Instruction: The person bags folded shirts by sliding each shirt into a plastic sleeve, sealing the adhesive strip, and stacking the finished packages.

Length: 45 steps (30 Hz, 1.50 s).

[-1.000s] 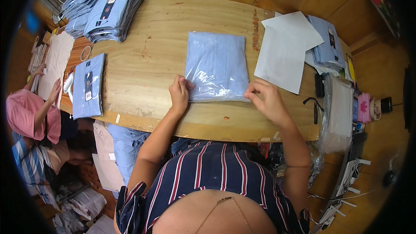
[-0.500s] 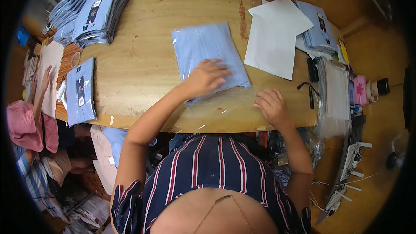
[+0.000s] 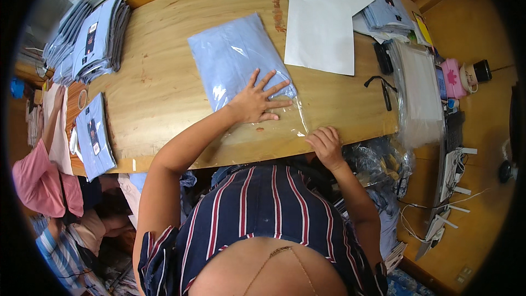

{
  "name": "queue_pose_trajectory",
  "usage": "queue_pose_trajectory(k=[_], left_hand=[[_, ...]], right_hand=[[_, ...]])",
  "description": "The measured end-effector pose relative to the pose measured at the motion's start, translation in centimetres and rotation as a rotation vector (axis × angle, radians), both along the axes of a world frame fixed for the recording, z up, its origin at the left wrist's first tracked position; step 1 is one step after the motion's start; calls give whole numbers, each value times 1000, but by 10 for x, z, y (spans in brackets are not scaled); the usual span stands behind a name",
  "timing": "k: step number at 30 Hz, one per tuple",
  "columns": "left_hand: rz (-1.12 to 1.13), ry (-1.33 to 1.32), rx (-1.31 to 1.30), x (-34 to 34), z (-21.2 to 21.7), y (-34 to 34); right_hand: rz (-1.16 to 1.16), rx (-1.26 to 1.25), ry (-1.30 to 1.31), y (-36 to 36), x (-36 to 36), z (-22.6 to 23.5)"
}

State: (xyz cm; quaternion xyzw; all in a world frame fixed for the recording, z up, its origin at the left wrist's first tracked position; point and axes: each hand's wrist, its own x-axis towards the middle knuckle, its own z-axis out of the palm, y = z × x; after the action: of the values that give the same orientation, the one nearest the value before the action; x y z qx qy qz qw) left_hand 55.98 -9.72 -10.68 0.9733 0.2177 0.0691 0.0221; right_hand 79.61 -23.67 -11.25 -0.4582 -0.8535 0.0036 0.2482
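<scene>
We judge the flat light-blue garment in clear plastic [image 3: 230,55], lying on the pale wooden tabletop [image 3: 159,49] under our spread left hand [image 3: 256,102], light, soft and slippery, best held by both sides; our right hand [image 3: 325,145] curls beside its flap, pinch uncertain.

Left arm [image 3: 172,159] bent at elbow, forearm slanting up and inward across front of body. Left hand [image 3: 257,103] palm down, fingers spread wide, thumb out to side. Right arm [image 3: 359,200] bent, forearm rising steeply. Right hand [image 3: 326,146] lower, well apart from left, fingers curled; thumb contact unclear.
</scene>
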Motion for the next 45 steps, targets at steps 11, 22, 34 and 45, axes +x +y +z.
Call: queue_pose_trajectory(k=[11,22,34,45], left_hand=[[9,3,14,2,1,-1],[5,32,27,1,3,1],[317,-174,-140,-92,68,-51],[225,20,-88,-114,27,-110]], right_hand=[[-73,-157,40,4,-41,19],[-46,-98,99,-11,-35,2],[-26,-73,-225,21,7,34],[716,-223,-646,119,9,41]])
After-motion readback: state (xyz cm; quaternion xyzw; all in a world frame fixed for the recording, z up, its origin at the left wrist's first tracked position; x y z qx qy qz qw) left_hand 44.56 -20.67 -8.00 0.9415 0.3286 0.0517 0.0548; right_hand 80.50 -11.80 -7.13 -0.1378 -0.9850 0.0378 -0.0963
